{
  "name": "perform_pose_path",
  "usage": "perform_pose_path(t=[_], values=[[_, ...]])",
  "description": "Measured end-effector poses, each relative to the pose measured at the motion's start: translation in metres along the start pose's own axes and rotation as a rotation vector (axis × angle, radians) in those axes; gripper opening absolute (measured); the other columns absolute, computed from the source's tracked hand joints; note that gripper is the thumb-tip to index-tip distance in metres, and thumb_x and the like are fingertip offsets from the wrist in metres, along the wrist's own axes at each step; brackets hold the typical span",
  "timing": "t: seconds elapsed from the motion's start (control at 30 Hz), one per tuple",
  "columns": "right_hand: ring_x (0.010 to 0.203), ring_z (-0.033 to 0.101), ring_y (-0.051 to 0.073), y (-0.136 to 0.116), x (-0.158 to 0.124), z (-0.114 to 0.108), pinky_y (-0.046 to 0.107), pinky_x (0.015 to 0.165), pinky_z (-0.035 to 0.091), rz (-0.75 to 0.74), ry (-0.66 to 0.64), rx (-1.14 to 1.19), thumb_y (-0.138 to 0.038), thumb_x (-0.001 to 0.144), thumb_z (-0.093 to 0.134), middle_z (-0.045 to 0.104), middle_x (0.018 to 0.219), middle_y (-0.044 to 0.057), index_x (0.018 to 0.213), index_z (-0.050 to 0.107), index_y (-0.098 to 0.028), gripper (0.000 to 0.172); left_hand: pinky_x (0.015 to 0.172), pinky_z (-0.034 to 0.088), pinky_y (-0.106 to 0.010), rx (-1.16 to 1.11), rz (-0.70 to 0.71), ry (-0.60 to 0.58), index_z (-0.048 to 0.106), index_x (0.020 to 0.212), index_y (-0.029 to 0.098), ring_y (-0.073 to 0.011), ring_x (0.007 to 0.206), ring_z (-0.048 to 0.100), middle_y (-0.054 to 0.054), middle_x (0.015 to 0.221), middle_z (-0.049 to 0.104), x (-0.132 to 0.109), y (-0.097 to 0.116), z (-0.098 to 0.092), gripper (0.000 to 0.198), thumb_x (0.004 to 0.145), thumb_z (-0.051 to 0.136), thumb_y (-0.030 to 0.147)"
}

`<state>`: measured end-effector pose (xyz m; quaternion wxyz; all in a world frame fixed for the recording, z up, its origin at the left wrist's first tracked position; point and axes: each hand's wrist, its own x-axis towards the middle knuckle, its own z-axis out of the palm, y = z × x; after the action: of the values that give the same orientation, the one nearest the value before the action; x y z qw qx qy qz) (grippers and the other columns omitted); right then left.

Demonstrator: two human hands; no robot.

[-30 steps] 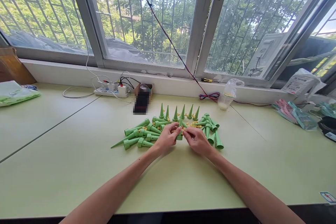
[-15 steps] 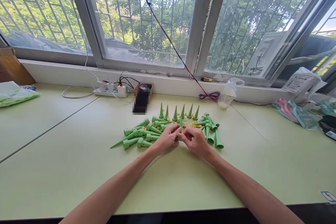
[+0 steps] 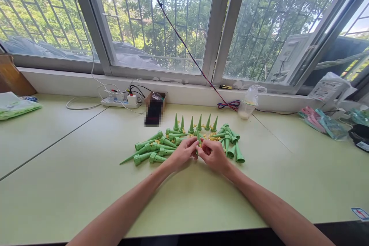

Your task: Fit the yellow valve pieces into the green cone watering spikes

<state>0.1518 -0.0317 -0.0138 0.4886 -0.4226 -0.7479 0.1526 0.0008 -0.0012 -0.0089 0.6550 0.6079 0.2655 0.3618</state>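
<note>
My left hand point(image 3: 185, 152) is closed around a green plastic watering spike point(image 3: 198, 136), whose pointed end stands upward. From the other side, the fingers of my right hand point(image 3: 213, 154) pinch a small yellow valve point(image 3: 200, 145) at the spike's side; fingers partly hide both parts. Behind my hands is a row of several upright green spikes point(image 3: 191, 125) with yellow pieces at their sides. Loose capped spikes point(image 3: 144, 158) lie to the left, and a heap of green spikes point(image 3: 227, 140) lies to the right. Small yellow valves point(image 3: 211, 135) are scattered between them.
Along the sill are a power strip point(image 3: 119, 102) with cables, a small box point(image 3: 163, 102) with a blurred dark object, coiled wire point(image 3: 229, 105) and a plastic cup point(image 3: 246, 107). Plastic bags point(image 3: 325, 123) lie at the right. The table's front edge point(image 3: 201, 233) is near my forearms.
The spike between my hands now leans a little more, its tip slightly to the left. Both hands keep nearly the same place and hold; the view has shifted slightly.
</note>
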Motion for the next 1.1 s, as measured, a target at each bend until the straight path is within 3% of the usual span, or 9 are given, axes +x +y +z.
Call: perform_pose_path(t=[0.17,0.23,0.33,0.47,0.6,0.8,1.1], values=[[0.044,0.024,0.009,-0.001,0.001,0.000,0.037,0.086,0.049,-0.005,0.005,-0.010,-0.031,0.085,0.054,0.028,0.049,-0.009,0.056,0.033,-0.023,0.037,0.051,0.042,-0.021,0.010,0.033,0.013,0.054,0.083,0.015,-0.0064,0.053,0.044,0.003,0.070,0.048,0.000,0.001,0.001,0.034,0.083,0.058,0.049],[0.045,0.026,0.009,0.000,0.002,-0.003,0.032,0.072,0.049,0.005,0.013,-0.045,-0.033,0.086,0.053,0.030,0.048,-0.008,0.055,0.035,-0.022,0.038,0.050,0.043,-0.021,0.039,0.043,0.052,0.053,0.081,0.015,-0.0064,0.052,0.043,0.003,0.070,0.047,0.001,0.002,0.001,0.033,0.083,0.058,0.048],[0.047,0.030,0.010,0.003,0.005,-0.010,0.026,0.052,0.036,0.027,0.068,-0.131,-0.036,0.090,0.050,0.033,0.049,-0.005,0.053,0.036,-0.021,0.042,0.046,0.044,-0.022,0.108,0.064,0.154,0.054,0.082,0.015,-0.0065,0.048,0.041,0.003,0.068,0.045,0.002,0.003,0.001,0.031,0.083,0.058,0.047],[0.051,0.036,0.012,0.013,0.011,-0.024,0.026,0.053,0.031,0.045,0.237,-0.216,-0.034,0.094,0.046,0.040,0.054,-0.003,0.059,0.043,-0.020,0.037,0.040,0.038,-0.023,0.317,0.106,0.221,0.053,0.082,0.017,-0.0077,0.043,0.042,0.003,0.068,0.048,0.002,0.000,0.001,0.027,0.085,0.054,0.044],[0.055,0.044,0.014,0.025,0.016,-0.035,0.026,0.058,0.035,0.063,0.308,-0.303,-0.031,0.094,0.046,0.050,0.059,-0.001,0.069,0.052,-0.019,0.027,0.052,0.039,-0.024,0.628,0.218,0.243,0.053,0.077,0.018,-0.0117,0.055,0.049,0.000,0.070,0.055,0.000,-0.002,0.003,0.018,0.086,0.052,0.033],[0.071,0.056,0.018,0.038,0.017,-0.033,0.029,0.069,0.044,0.049,0.176,-0.370,-0.021,0.089,0.050,0.062,0.080,0.006,0.088,0.060,-0.017,0.011,0.062,0.039,-0.027,0.905,0.266,0.247,0.054,0.080,0.018,-0.0153,0.063,0.052,-0.001,0.073,0.058,-0.002,0.000,0.003,0.006,0.084,0.051,0.022],[0.094,0.055,0.025,0.035,0.015,-0.024,0.039,0.085,0.043,-0.114,-0.078,-0.386,-0.013,0.087,0.054,0.068,0.099,0.008,0.102,0.063,-0.019,0.018,0.060,0.036,-0.027,1.033,0.305,0.306,0.047,0.073,0.019,-0.0150,0.062,0.050,-0.001,0.072,0.056,-0.003,0.003,0.000,0.007,0.079,0.050,0.017]])
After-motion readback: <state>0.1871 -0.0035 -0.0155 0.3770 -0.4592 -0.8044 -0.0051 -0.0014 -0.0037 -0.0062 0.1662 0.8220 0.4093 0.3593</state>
